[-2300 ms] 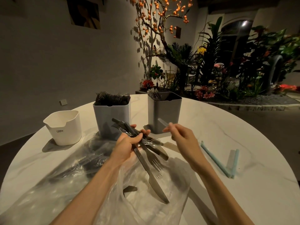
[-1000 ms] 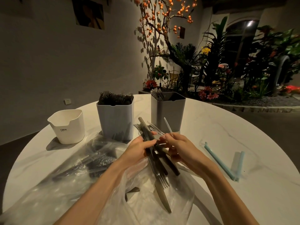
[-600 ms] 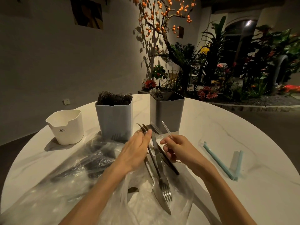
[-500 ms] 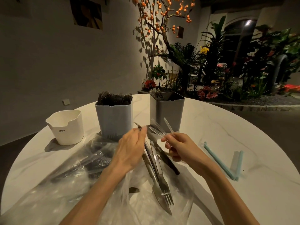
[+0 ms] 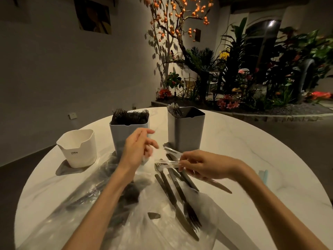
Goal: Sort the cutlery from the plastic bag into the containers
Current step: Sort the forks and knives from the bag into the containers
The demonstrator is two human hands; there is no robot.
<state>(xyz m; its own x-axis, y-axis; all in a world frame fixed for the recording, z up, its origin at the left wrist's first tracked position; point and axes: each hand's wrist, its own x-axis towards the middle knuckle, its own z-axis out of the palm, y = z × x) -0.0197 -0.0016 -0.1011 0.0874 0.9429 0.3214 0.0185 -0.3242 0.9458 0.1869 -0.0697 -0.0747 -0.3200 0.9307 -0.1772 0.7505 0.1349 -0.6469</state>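
Observation:
My left hand (image 5: pixel 137 148) hovers open, fingers spread, in front of the pale blue container (image 5: pixel 128 136), which is full of dark forks. My right hand (image 5: pixel 203 166) is shut on a few clear plastic utensils (image 5: pixel 170 156) whose ends point left. Under both hands a bundle of metal cutlery (image 5: pixel 175 193), knives and a fork, lies loose on the crumpled clear plastic bag (image 5: pixel 93 213). More dark cutlery shows inside the bag on the left. The grey container (image 5: pixel 185 134) at the back holds a few utensils. The white container (image 5: pixel 77 150) stands at the left.
The round white marble table (image 5: pixel 243 150) carries everything. Two light blue straws (image 5: pixel 263 175) lie at its right, partly behind my right forearm. A small dark fragment (image 5: pixel 154 215) lies on the bag. Plants and a wall stand beyond the table.
My left hand has let go of the metal cutlery bundle, which now lies on the bag, and has lifted towards the pale blue container. My right hand has drawn the clear plastic utensils out to the right.

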